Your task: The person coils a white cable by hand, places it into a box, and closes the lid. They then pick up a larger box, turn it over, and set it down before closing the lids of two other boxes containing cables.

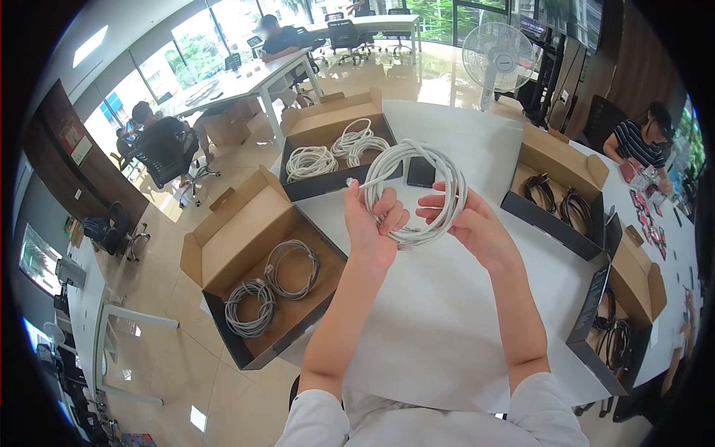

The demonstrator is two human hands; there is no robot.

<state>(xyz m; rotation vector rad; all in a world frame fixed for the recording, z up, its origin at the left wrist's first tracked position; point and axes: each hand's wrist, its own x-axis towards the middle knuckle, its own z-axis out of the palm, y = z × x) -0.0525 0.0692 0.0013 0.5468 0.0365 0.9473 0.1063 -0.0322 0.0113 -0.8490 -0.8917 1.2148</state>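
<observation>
A coil of pale cable is held above a white bench, between a person's two bare hands. It is a ring, nearly round, with no marked long axis; its open face is turned towards the wearer, and both hands are in contact with it, so neither is nearer.

The left hand is closed around the ring's lower left side, its fingers curled through the opening. A small plug on a loose cable end sticks out above the left thumb, pointing away from the ring. The right hand cradles the opposite side: the strands pass between thumb and fingers, and the fingers are slightly spread, tips reaching into the opening towards the left hand. How firmly they press cannot be told.

Just beyond the left hand, a little to its left, stands an open box with white coils inside. Directly left of the left hand is a second open box, its lid raised, with two grey coils. Off to the right of the right hand are two more open cartons, one farther out and one nearer the wearer, both with black cables. A flat dark object lies on the bench beyond the ring.
</observation>
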